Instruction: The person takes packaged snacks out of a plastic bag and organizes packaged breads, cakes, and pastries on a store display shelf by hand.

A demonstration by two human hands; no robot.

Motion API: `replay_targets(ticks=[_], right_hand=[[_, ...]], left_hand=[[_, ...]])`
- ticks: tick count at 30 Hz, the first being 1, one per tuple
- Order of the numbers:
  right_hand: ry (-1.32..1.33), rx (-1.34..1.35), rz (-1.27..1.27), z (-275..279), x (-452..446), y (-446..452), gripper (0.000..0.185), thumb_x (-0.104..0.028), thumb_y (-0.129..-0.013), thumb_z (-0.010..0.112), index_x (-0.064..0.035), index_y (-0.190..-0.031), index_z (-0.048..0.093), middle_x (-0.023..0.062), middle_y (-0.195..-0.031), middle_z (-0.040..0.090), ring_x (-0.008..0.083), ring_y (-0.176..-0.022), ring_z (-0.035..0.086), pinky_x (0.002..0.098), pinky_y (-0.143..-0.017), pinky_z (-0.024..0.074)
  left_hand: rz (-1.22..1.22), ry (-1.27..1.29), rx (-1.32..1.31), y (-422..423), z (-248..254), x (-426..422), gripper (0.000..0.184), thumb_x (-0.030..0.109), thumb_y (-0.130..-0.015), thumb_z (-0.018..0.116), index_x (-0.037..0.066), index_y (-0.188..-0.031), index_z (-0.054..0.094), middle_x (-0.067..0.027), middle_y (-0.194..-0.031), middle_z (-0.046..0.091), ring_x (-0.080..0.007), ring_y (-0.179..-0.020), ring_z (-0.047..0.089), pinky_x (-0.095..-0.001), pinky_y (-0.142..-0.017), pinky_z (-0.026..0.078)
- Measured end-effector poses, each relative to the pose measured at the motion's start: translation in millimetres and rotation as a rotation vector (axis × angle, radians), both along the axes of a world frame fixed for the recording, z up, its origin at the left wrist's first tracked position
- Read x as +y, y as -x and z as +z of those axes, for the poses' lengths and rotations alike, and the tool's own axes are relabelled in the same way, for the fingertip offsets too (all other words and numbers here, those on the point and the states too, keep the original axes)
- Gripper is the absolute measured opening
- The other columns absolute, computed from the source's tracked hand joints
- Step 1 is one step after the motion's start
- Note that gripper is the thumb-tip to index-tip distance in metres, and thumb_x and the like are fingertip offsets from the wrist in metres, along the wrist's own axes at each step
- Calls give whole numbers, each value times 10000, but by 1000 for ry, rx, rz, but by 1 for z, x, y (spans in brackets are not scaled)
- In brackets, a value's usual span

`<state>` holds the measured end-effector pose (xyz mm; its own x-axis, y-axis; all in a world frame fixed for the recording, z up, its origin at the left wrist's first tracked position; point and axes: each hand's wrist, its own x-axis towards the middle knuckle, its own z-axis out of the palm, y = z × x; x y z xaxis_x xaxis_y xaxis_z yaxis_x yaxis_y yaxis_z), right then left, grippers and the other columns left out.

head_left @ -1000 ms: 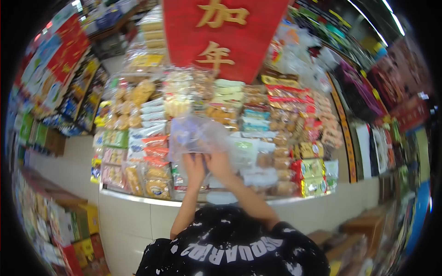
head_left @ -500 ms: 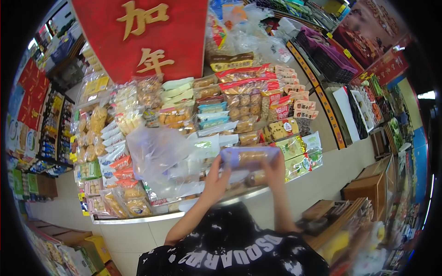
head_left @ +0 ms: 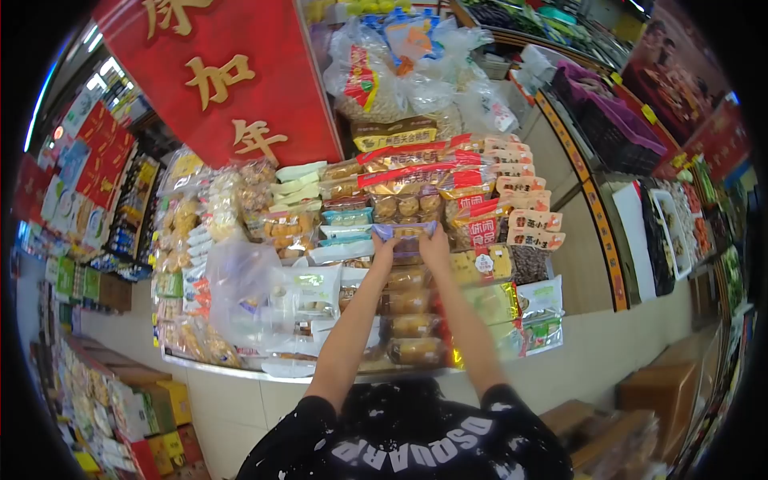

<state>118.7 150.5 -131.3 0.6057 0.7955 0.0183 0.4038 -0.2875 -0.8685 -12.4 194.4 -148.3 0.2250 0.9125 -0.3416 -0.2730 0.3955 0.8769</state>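
My left hand (head_left: 383, 250) and my right hand (head_left: 434, 246) are stretched far forward, closed on the two ends of a purple-edged plastic pack of brown baked goods (head_left: 406, 232). The pack lies at the head of a column of similar brown packs (head_left: 410, 302) that runs toward me; whether it touches the display is hard to tell. Just beyond it are red-topped bags of round cookies (head_left: 406, 204). Left of my left hand lie light-blue packs (head_left: 347, 233). Bags with red labels (head_left: 483, 230) are right of my right hand.
A crumpled clear plastic bag (head_left: 244, 292) lies over goods on the left. A tall red sign (head_left: 232, 88) rises behind the display. Large clear bags (head_left: 364, 80) stand at the back. Purple-lined crates (head_left: 600, 112) are at the right. Cardboard boxes (head_left: 664, 380) stand lower right.
Both hands have moved forward, away from my body, carrying the pack from above the front of the display to the middle column. The camera view has shifted too.
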Motion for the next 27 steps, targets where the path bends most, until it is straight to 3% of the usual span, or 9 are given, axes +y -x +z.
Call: replay_targets(ticks=[5, 7, 9, 12, 15, 18, 22, 24, 27], right_hand=[[106, -131, 7, -55, 26, -21, 564, -280, -815, 598, 71, -1237, 469, 294, -1113, 592, 415, -1059, 572, 451, -920, 447], [5, -33, 146, -48, 18, -31, 589, -361, -822, 625, 60, -1213, 496, 265, -1054, 622, 394, -1010, 599, 455, -899, 453], [110, 13, 100, -32, 13, -27, 638, -414, -850, 621, 93, -1213, 485, 283, -1091, 599, 405, -1071, 564, 459, -942, 416], [87, -34, 110, -46, 7, -17, 543, -408, -871, 611, 76, -1110, 551, 261, -1047, 618, 385, -1025, 581, 429, -918, 430], [-170, 31, 7, -20, 1, 15, 406, -335, -904, 584, 37, -1065, 602, 203, -1020, 639, 335, -967, 598, 384, -886, 447], [-243, 215, 469, 76, -41, 134, 208, -180, -917, 557, -22, -1020, 645, 137, -983, 656, 277, -928, 611, 346, -865, 458], [-387, 121, 1115, 96, -64, 297, 161, -98, -868, 579, -35, -1001, 646, 169, -1066, 635, 306, -993, 616, 372, -871, 473], [-270, 218, 1077, 48, -40, 365, 229, -126, -882, 580, -39, -1091, 619, 146, -1129, 615, 272, -1014, 609, 329, -897, 465], [-255, 229, 891, 20, 12, 440, 256, -186, -900, 531, -57, -1101, 621, 210, -1068, 628, 358, -1006, 602, 407, -865, 478]], left_hand=[[114, -456, 458, -19, -89, 20, 1011, 255, -728, 710, -11, -1476, 84, -246, -1409, 368, -350, -1254, 420, -404, -1036, 349], [-75, -736, 676, -1, -41, -15, 922, 224, -753, 697, -1, -1468, 160, -225, -1385, 403, -313, -1212, 468, -393, -995, 391], [-228, -277, 73, 39, 84, -88, 681, 175, -838, 632, 28, -1423, 316, -139, -1381, 414, -257, -1215, 439, -379, -1026, 372], [-50, -218, 116, 125, 69, -119, 526, 124, -868, 592, 32, -1356, 416, -102, -1278, 511, -191, -1085, 514, -336, -943, 432], [506, -331, 474, 219, 71, -115, 420, 78, -868, 555, 19, -1281, 505, -106, -1211, 571, -151, -1004, 549, -299, -898, 453], [791, -450, 871, 304, 36, -86, 368, 76, -854, 551, 4, -1214, 559, -102, -1177, 595, -143, -957, 566, -313, -831, 466], [475, -79, 640, 375, 43, -57, 335, 83, -828, 528, 57, -1156, 592, -71, -1088, 604, -163, -932, 577, -287, -845, 464], [828, -179, 157, 378, 68, -48, 318, 102, -831, 521, 71, -1137, 603, -32, -1049, 594, -138, -882, 566, -266, -802, 464], [714, -217, 170, 398, 67, -37, 338, 135, -863, 487, 19, -1169, 573, -93, -1105, 599, -223, -982, 577, -313, -899, 452]])
